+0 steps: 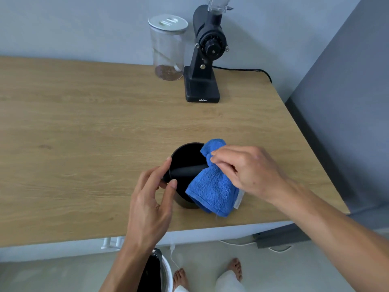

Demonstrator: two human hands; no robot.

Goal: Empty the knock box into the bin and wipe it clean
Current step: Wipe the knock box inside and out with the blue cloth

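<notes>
The black round knock box (pixel 185 159) stands upright on the wooden table (pixel 84 127), near its front edge, with its bar across the opening. My left hand (pixel 151 199) grips its left rim and wall between thumb and fingers. My right hand (pixel 248 171) pinches a blue terry cloth (pixel 212 190) that drapes over the box's right rim and down its front side. The bin (pixel 160 272), white with a black liner, is on the floor below the table edge, partly hidden by my left forearm.
A black coffee grinder (pixel 204 60) stands at the back of the table with its cable (pixel 252 71) trailing right. A clear lidded jar (pixel 168 49) with some beans is beside it. A grey wall panel (pixel 347 102) borders the table's right side. My bare feet (pixel 210 275) are below.
</notes>
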